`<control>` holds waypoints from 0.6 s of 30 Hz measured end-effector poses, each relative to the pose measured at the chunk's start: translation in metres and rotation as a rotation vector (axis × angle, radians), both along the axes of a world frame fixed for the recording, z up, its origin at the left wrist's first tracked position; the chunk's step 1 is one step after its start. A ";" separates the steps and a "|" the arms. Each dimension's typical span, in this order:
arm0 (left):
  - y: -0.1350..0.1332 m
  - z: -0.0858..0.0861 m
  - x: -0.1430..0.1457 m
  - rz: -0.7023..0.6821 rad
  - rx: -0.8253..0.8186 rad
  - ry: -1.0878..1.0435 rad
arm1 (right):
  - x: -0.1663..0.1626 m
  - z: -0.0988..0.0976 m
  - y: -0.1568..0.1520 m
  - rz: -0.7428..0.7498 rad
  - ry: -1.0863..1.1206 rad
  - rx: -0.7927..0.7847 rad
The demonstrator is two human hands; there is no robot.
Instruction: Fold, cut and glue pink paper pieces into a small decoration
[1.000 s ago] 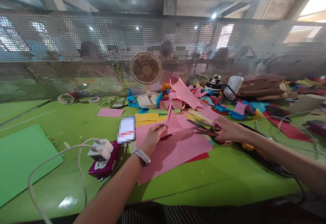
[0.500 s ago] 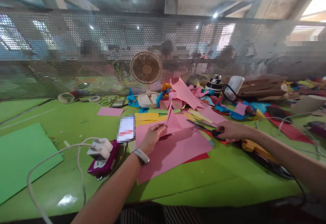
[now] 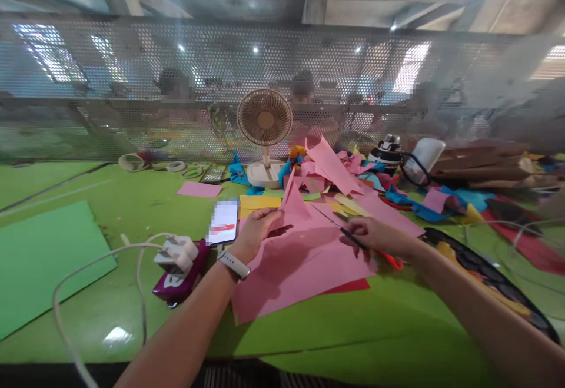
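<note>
My left hand (image 3: 253,232) pinches the upper left edge of a large pink paper sheet (image 3: 304,264) that lies on the green table (image 3: 145,199), and a pointed flap of it stands up beside my fingers. My right hand (image 3: 375,236) is closed on a pair of scissors (image 3: 342,230) with red handles, whose dark blades point left over the pink sheet toward my left hand. A watch with a white band is on my left wrist. A red sheet (image 3: 348,286) peeks out under the pink one.
A phone (image 3: 223,223), a purple power strip (image 3: 179,273) with a white charger and cable, and a green board (image 3: 39,258) lie to the left. A small fan (image 3: 263,126), a heap of coloured paper scraps (image 3: 353,176) and bottles stand behind. A perforated screen with people behind it closes the far side.
My right hand picked the scissors up from the scrap pile and brought them left over the pink sheet. My left hand kept its hold on the sheet's edge.
</note>
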State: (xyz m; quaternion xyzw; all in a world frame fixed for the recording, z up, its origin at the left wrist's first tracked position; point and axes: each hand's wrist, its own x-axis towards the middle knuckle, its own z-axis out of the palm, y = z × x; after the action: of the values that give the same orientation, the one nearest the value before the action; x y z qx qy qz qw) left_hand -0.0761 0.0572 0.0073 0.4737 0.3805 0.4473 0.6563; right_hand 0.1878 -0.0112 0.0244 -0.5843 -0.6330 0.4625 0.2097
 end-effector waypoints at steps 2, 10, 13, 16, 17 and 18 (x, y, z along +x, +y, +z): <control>0.002 0.003 -0.003 0.022 -0.008 -0.010 | -0.002 -0.003 0.002 0.032 0.000 0.004; 0.002 -0.006 0.001 -0.002 -0.003 -0.006 | 0.003 -0.025 -0.002 0.099 -0.022 -0.094; 0.000 -0.009 0.005 -0.033 0.004 0.017 | 0.000 -0.022 -0.004 0.110 -0.003 -0.094; -0.001 -0.012 0.007 -0.052 0.000 0.022 | -0.002 -0.022 -0.005 0.107 0.032 -0.087; -0.001 -0.013 0.007 -0.055 -0.001 0.024 | -0.002 -0.023 -0.005 0.100 0.044 -0.088; -0.001 -0.013 0.007 -0.056 -0.001 0.029 | -0.002 -0.024 -0.005 0.094 0.052 -0.091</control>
State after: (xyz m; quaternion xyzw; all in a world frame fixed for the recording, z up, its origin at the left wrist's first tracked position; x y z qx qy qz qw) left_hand -0.0686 0.0565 -0.0059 0.4902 0.3769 0.4218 0.6632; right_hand 0.1860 -0.0158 0.0002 -0.5506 -0.6325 0.5151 0.1773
